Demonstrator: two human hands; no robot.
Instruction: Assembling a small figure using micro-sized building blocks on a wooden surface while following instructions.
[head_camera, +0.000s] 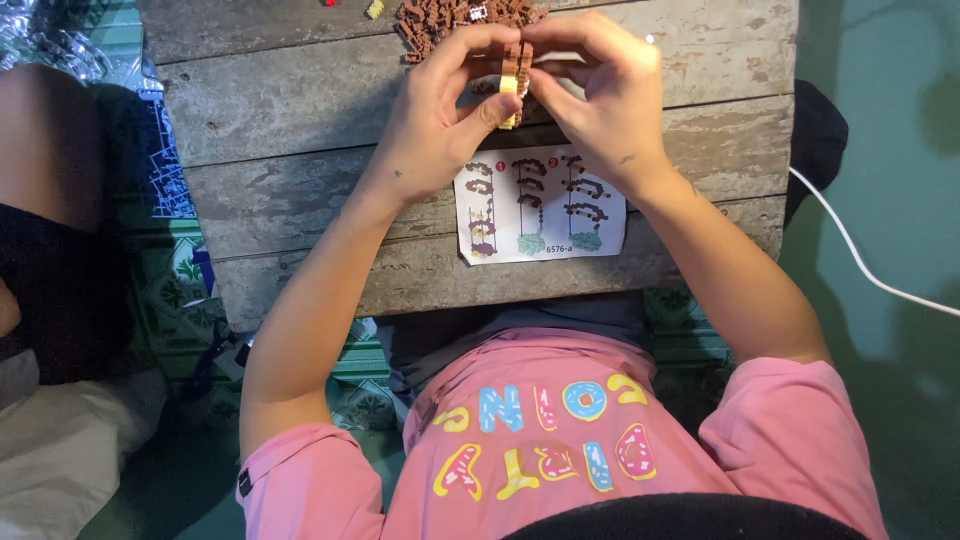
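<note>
From the head camera, looking straight down, both hands meet near the top of the frame over a weathered wooden surface (300, 120). The left hand (440, 110) and the right hand (605, 95) are pressed close together, fingertips curled inward, pinching between them a small stack of toy bricks (513, 80), brown at the top and pale yellow lower down. The stack stands between the two thumbs with its long axis running away from the person, up and down in the frame. Both hands grip it about equally; the left thumb lies against its near, lower end, while the right fingers wrap over its far end, so neither hand is clearly nearer.

Just beyond the hands, at the top edge, lies a pile of loose brown bricks (440, 18), partly covered by the fingers and cut off by the frame. A tiny yellow piece (375, 8) sits apart to its left. Near the person, below the wrists, an instruction sheet (540, 205) lies flat, showing drawn building steps; its upper right corner is hidden under the right wrist.

How many bricks make up the stack, and how they lock together, is hard to make out, since the fingers cover most of it. A white cable (860, 260) crosses the green floor on the right, and a pink shirt (560, 440) fills the bottom of the view.
</note>
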